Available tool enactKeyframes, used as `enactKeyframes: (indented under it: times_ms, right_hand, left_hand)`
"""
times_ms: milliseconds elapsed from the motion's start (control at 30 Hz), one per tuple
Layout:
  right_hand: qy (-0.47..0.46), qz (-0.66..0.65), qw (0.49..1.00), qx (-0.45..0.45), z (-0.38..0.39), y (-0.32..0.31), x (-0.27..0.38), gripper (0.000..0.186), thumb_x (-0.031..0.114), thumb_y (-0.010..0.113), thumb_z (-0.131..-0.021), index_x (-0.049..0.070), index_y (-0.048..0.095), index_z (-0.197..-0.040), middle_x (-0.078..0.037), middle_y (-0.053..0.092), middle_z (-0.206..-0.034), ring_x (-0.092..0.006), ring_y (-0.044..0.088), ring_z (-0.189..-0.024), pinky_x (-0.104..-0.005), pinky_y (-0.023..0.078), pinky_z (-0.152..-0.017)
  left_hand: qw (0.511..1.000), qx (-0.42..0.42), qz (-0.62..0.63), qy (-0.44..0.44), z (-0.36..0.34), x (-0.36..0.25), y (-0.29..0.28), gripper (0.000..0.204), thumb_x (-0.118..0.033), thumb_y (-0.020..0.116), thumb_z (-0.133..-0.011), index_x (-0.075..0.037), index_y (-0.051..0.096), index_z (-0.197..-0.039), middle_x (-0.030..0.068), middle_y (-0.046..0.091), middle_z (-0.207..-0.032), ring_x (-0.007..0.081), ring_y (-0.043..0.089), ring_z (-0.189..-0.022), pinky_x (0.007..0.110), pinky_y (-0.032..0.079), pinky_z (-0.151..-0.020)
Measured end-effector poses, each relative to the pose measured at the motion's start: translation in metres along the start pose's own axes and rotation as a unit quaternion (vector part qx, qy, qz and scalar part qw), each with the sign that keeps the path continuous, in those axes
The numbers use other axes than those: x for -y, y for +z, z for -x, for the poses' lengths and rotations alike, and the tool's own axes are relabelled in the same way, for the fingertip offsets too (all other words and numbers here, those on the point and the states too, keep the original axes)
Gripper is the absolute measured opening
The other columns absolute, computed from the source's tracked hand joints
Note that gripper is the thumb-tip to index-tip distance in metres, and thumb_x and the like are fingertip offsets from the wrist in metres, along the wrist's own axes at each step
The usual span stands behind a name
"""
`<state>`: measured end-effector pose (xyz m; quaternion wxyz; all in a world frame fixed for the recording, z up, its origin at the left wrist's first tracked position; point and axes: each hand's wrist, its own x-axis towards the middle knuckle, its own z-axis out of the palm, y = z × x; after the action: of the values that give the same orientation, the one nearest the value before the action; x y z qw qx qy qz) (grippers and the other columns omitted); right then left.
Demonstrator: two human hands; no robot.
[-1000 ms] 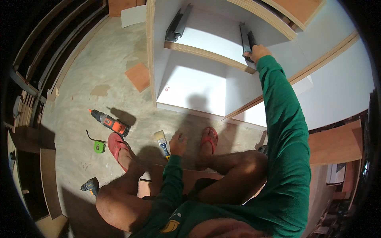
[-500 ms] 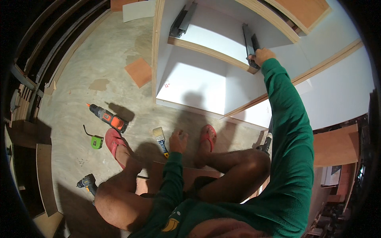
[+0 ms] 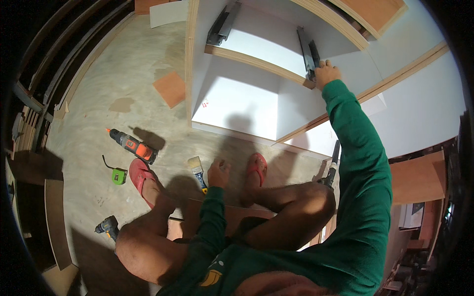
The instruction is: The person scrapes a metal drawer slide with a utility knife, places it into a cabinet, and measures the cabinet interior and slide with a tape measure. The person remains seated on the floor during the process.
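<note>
A white cabinet (image 3: 237, 103) with raw wood edges stands in front of me. Dark metal drawer slides are mounted in its upper bay: the left drawer slide (image 3: 223, 24) and the right drawer slide (image 3: 307, 52). My right hand (image 3: 328, 75) reaches far forward, fingers curled at the front end of the right slide; my thumb is hidden. Low between my knees hangs my left hand (image 3: 218, 172), loosely bent and holding nothing. Just left of it a paintbrush (image 3: 198, 172) with pale bristles and a blue and yellow handle lies on the floor.
On the concrete floor to the left lie an orange and black power tool (image 3: 132, 145), a green tape measure (image 3: 119, 176) and a drill (image 3: 108, 227). A brown board piece (image 3: 169, 89) lies beside the cabinet. A black tool (image 3: 332, 170) stands near my right knee.
My right hand has drawn back slightly at the slide's front end, and its thumb no longer shows. The view has shifted a little; my left hand stays between my knees.
</note>
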<state>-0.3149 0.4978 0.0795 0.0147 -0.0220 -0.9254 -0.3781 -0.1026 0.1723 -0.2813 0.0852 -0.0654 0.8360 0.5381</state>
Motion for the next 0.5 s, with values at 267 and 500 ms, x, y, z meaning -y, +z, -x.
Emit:
enactKeyframes:
  times_ms: [267,500]
  right_hand:
    - [-0.181,-0.644,0.733,0.121,0.183,0.052,0.071,0.043,0.031,0.072,-0.095,-0.001,0.069,-0.123,-0.017,0.071,-0.119,-0.03,0.069,-0.106,-0.0396,0.054,-0.093]
    - [-0.07,-0.833,0.323,0.444,0.349,0.203,0.191,0.048,0.033,0.06,-0.104,0.005,0.057,-0.143,-0.011,0.07,-0.121,-0.0265,0.064,-0.117,-0.0362,0.048,-0.104]
  left_hand:
    - [0.997,0.045,0.048,-0.036,0.003,-0.016,0.002,0.029,-0.026,0.066,-0.096,-0.003,0.074,-0.112,0.0155,0.077,-0.088,0.0323,0.075,-0.086,0.044,0.058,-0.083]
    - [0.996,0.071,0.052,-0.011,0.006,-0.033,0.007,0.038,-0.021,0.055,-0.101,-0.003,0.062,-0.133,0.0185,0.076,-0.088,0.0382,0.073,-0.084,0.047,0.056,-0.082]
